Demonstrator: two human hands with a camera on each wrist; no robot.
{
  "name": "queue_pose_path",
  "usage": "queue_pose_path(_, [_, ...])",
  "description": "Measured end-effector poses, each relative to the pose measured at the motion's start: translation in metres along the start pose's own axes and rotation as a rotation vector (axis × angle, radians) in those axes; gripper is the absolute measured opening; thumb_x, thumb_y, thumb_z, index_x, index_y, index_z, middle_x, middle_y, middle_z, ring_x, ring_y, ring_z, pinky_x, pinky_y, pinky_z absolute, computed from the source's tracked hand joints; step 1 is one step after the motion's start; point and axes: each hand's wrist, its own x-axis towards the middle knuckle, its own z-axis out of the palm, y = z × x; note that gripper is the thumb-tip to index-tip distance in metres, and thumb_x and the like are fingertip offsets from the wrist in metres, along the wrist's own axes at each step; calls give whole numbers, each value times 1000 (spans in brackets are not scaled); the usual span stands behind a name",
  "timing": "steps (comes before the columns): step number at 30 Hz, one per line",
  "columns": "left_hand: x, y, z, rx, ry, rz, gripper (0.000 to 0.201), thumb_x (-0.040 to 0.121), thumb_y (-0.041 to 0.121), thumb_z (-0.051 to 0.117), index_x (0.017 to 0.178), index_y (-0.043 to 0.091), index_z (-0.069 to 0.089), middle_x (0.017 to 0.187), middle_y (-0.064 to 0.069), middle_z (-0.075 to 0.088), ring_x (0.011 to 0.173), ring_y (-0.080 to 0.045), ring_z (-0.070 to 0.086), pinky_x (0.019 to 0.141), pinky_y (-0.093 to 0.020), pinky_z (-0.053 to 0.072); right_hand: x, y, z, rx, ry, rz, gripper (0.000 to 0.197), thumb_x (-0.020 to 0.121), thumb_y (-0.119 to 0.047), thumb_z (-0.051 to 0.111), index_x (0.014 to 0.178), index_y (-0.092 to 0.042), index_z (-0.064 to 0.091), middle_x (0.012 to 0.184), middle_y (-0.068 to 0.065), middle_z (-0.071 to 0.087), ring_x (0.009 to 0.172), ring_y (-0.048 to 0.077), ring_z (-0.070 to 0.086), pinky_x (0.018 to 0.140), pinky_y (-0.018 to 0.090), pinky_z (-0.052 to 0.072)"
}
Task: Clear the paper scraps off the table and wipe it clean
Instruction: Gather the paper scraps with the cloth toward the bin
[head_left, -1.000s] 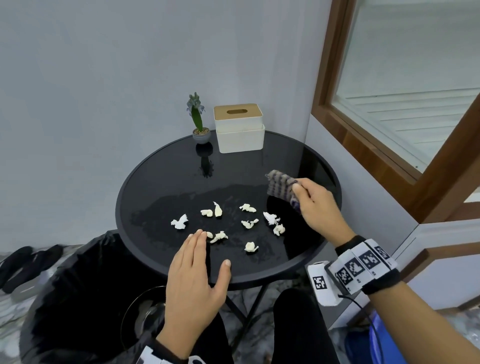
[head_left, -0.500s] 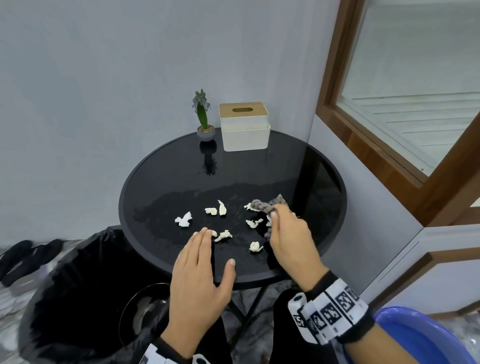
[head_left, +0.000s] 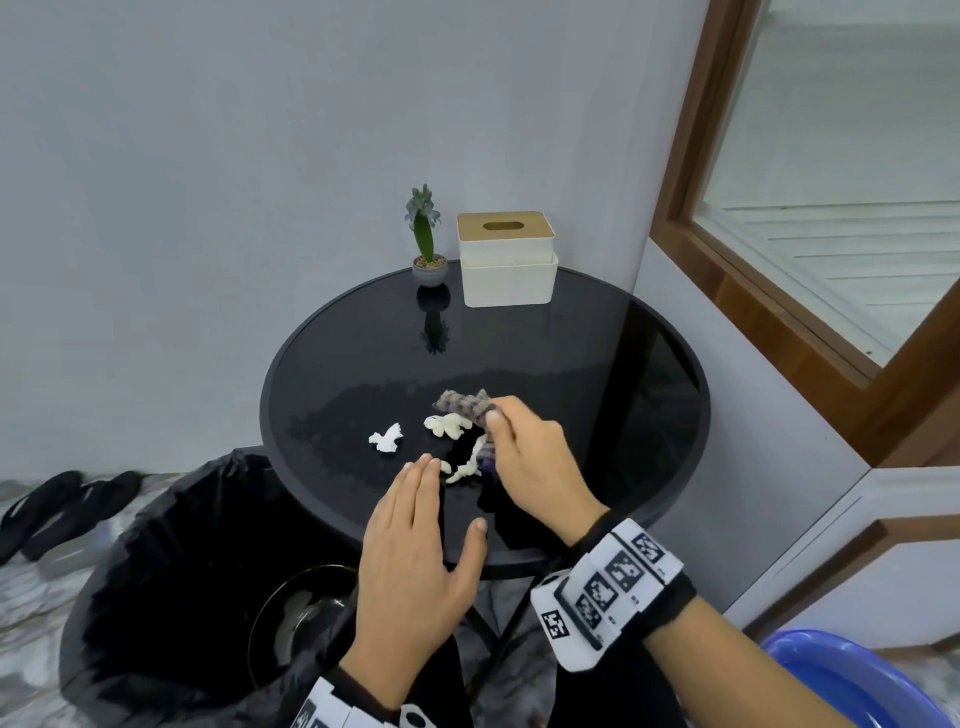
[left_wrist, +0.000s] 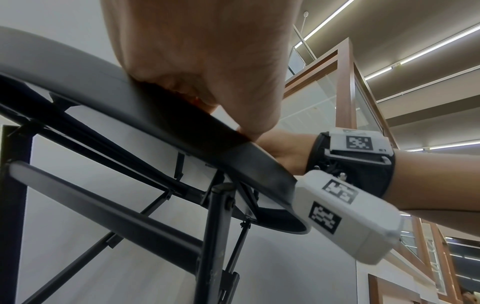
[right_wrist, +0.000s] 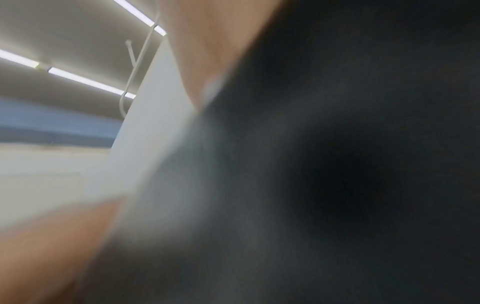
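White paper scraps (head_left: 445, 426) lie bunched near the middle of the round black table (head_left: 597, 374), with one scrap (head_left: 387, 437) apart to the left. My right hand (head_left: 524, 452) grips a grey-purple cloth (head_left: 465, 405) and presses it on the tabletop against the scraps. My left hand (head_left: 415, 530) lies flat with straight fingers at the table's near edge, fingertips beside a scrap (head_left: 462, 472). From the left wrist view the left hand (left_wrist: 202, 61) rests over the table rim (left_wrist: 161, 115). The right wrist view is blurred and dark.
A black-lined trash bin (head_left: 197, 587) stands open below the table's near left edge. A small potted plant (head_left: 427, 244) and a white tissue box (head_left: 506, 260) sit at the table's back. A blue basin (head_left: 852, 680) is at lower right. Black sandals (head_left: 57, 504) lie on the floor at left.
My right hand has swept the cloth leftward across the table, pushing the scattered scraps together toward my left hand. The left hand has stayed at the near edge.
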Motion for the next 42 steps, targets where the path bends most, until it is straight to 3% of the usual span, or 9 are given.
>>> queue_pose_path(8, [0, -9, -7, -61, 17, -11, 75, 89, 56, 46, 148, 11, 34, 154, 2, 33, 145, -12, 22, 117, -29, 20, -4, 8, -63, -67, 208, -25, 19, 101, -22, 43, 101, -17, 61, 71, -5, 65, 65, -10, 61, 57, 2, 41])
queue_pose_path(13, [-2, -16, -8, -16, 14, -1, 71, 91, 56, 45, 144, 10, 40, 150, 0, 40, 143, -16, 30, 115, -37, 29, -21, 36, -68, -370, 108, -45, 22, 101, -27, 39, 105, -15, 57, 73, -1, 65, 65, 13, 67, 64, 37, 56])
queue_pose_path(17, [0, -16, -7, 24, 13, -9, 69, 91, 56, 43, 142, 10, 45, 149, -1, 43, 141, -17, 33, 114, -40, 29, -28, 45, -58, -634, 70, -156, 17, 97, -25, 45, 84, -15, 49, 73, -3, 53, 66, 25, 59, 59, 30, 33])
queue_pose_path(19, [0, -16, -8, 52, 11, -25, 69, 91, 58, 42, 141, 10, 46, 149, -1, 43, 141, -17, 33, 116, -39, 26, -21, 42, -61, -659, 35, -151, 16, 94, -27, 46, 84, -15, 49, 82, -1, 59, 80, 26, 62, 65, 32, 37])
queue_pose_path(21, [0, -19, -9, 55, 10, -34, 69, 91, 57, 42, 141, 10, 45, 149, -2, 42, 142, -17, 32, 117, -38, 23, -13, 47, -63, -654, -73, -124, 24, 94, -31, 46, 104, -13, 58, 117, 5, 64, 120, 25, 56, 90, 37, 46])
queue_pose_path(24, [-3, -22, -12, 81, 17, -44, 69, 91, 57, 41, 140, 9, 46, 149, -3, 43, 141, -18, 33, 118, -37, 21, -12, 50, -67, -649, -236, -96, 48, 98, -32, 43, 140, -10, 45, 152, 6, 40, 147, 17, 22, 117, 32, 24])
queue_pose_path(27, [-4, -22, -11, 94, 26, -61, 68, 93, 56, 39, 140, 9, 46, 149, -3, 43, 142, -17, 31, 119, -38, 19, -18, 43, -62, -614, -223, -80, 46, 101, -23, 37, 143, -5, 39, 154, 9, 36, 149, 19, 17, 117, 28, 16])
queue_pose_path(32, [-6, -20, -8, 93, 39, -66, 64, 94, 51, 40, 141, 8, 46, 150, -3, 42, 143, -17, 30, 117, -39, 21, -32, 29, -25, -551, -25, 5, 48, 97, -28, 23, 124, 1, 51, 134, 20, 51, 136, 37, 38, 107, 47, 38])
queue_pose_path(42, [-13, -27, -9, 57, 43, -39, 61, 97, 48, 36, 142, 7, 43, 151, -4, 40, 143, -17, 29, 119, -38, 19, -9, -10, 47, -483, -52, 49, 38, 96, -16, 39, 127, 5, 43, 142, 23, 43, 143, 36, 27, 112, 47, 32])
